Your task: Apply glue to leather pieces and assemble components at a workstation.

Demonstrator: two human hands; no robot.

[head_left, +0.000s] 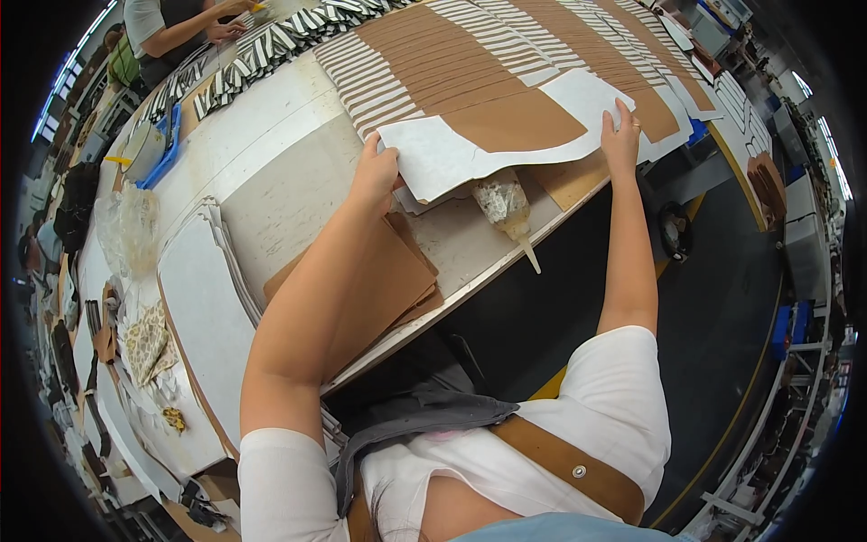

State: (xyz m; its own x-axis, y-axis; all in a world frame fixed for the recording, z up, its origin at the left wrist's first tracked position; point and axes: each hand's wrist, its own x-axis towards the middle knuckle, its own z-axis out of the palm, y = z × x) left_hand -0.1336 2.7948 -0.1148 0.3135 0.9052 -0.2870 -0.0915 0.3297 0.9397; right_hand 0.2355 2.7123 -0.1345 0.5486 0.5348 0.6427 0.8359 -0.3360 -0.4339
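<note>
Left hand point(375, 172) fingers gripping near edge of white cut sheet point(433, 154), right hand point(621, 126) fingers pinching its far corner, sheet lying on worktop point(271, 194) over brown panel point(515, 117), glue bag point(504, 206) just below, brown boards point(397, 280) under left forearm.

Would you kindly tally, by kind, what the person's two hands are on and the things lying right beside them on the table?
White cut-out sheet, held by left hand and right hand: 1
Brown panel showing through its opening: 1
Filled plastic bag with a nozzle: 1
Stack of brown boards under the left forearm: 1
Total: 4
</note>
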